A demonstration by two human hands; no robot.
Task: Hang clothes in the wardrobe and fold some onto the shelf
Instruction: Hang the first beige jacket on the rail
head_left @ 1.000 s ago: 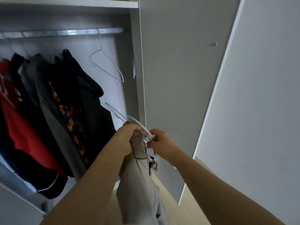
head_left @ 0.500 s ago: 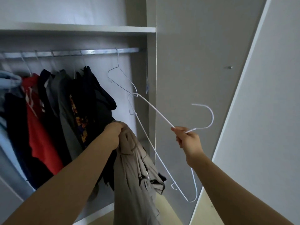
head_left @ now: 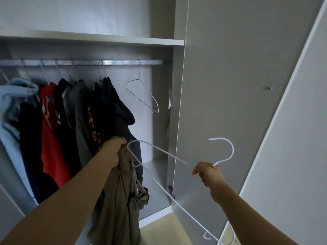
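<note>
My left hand [head_left: 113,151] grips the top of a beige-grey garment [head_left: 120,200] that hangs down in front of the open wardrobe. My right hand [head_left: 208,174] pinches a white wire hanger [head_left: 168,156] just below its hook, which points up and to the right. The hanger's left shoulder reaches the garment's top beside my left hand; whether it is inside the cloth I cannot tell. Its other shoulder runs down past my right forearm.
The metal rail [head_left: 88,62] carries several hung clothes [head_left: 74,124] at the left and an empty wire hanger [head_left: 143,92] at the right. A shelf [head_left: 106,39] spans above the rail. The open wardrobe door [head_left: 230,85] stands at the right, the wardrobe floor [head_left: 155,191] below.
The hanger came free from the garment's top as my right hand drew it out to the right. Its left shoulder has since dropped to the garment's top. The view tilted upward.
</note>
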